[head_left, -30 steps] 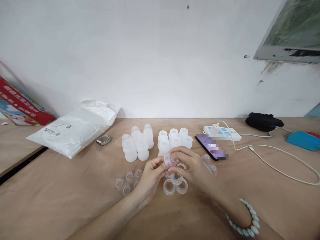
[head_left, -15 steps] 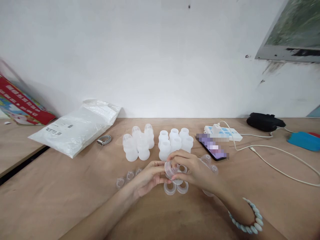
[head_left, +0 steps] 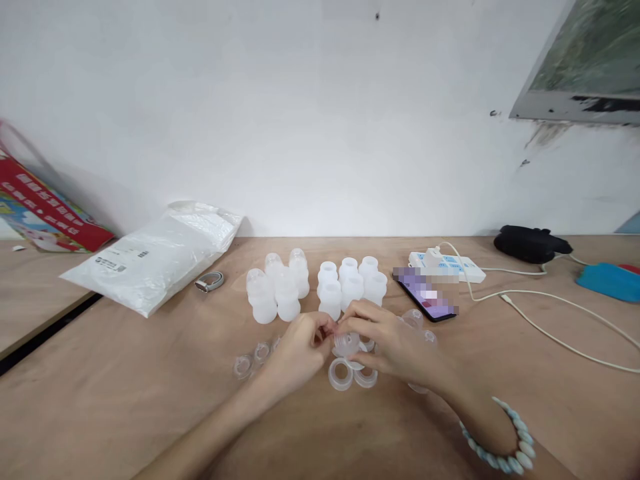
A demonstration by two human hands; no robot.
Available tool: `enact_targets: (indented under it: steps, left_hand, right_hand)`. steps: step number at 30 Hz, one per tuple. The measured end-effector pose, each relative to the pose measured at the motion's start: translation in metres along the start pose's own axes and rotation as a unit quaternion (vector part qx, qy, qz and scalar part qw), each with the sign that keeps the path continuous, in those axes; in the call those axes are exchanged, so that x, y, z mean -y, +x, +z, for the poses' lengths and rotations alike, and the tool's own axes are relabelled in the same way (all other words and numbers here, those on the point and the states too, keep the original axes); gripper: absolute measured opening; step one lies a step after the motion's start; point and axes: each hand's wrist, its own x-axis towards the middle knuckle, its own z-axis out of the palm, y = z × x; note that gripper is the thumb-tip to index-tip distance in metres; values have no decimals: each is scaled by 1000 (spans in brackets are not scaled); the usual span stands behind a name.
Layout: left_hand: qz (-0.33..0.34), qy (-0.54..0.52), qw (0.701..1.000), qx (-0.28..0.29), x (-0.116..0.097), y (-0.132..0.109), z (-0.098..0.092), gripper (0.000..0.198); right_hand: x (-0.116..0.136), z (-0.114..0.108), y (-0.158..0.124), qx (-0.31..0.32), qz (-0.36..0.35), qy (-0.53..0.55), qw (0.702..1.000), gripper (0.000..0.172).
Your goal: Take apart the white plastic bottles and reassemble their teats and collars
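Right hand (head_left: 387,339) has fingers and thumb wrapped round a clear plastic collar (head_left: 345,344), held just above the loose rings (head_left: 341,375) near the middle. Left hand (head_left: 300,345) is bunched up with fingertips right at the collar's left edge; can't tell if it's actually pinching anything. My take on the fiddly bit: keep the right grip light so the soft-looking plastic doesn't go oval, and work the left fingertips evenly round the rim. I'd also lift slightly, clear of the rings and the open bottles (head_left: 331,300) on the far side.
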Motion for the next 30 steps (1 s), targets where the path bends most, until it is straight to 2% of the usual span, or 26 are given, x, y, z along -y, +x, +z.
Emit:
enact_targets:
  steps: [2, 4, 6, 8, 10, 12, 15, 17, 19, 23, 25, 28, 30]
  left_hand:
    - [35, 122, 991, -54, 5, 0, -7, 17]
    - [42, 178, 978, -97, 12, -1, -17, 19]
    - [33, 185, 977, -101, 18, -4, -28, 19]
    - [24, 182, 979, -85, 22, -8, -37, 19]
    - [19, 178, 981, -75, 24, -11, -42, 19]
    - [25, 190, 979, -70, 26, -11, -46, 20]
    - [40, 235, 970, -55, 30, -8, -49, 21]
    - [45, 283, 957, -49, 31, -6, -50, 23]
    - [46, 334, 941, -28, 30, -5, -50, 26]
    - [60, 389, 915, 86, 30, -5, -47, 30]
    - [79, 402, 904, 126, 33, -4, -44, 29]
    - [103, 426, 886, 150, 40, -2, -41, 27]
    - [112, 444, 877, 145, 46, 0, -40, 26]
  right_hand:
    - [-1, -7, -4, -11, -5, 0, 1000, 30]
    - [-4, -16, -8, -48, 3, 4, 999, 26]
    - [-9, -23, -12, -84, 22, -6, 996, 26]
    - [-14, -24, -12, -92, 47, -32, 994, 29]
    - [-19, -19, -10, -62, 69, -63, 994, 32]
    - [-22, -11, -6, -2, 87, -94, 992, 31]
    - [-25, 1, -3, 101, 117, -133, 979, 20]
    - [-26, 5, -2, 142, 133, -149, 970, 14]
    - [-27, 7, -2, 158, 132, -153, 967, 11]
    - [-27, 6, -2, 166, 121, -143, 968, 14]
    - [-26, 4, -1, 163, 129, -137, 969, 15]
    - [-21, 1, 2, 146, 133, -133, 971, 22]
    - [-17, -1, 6, 123, 130, -139, 974, 22]
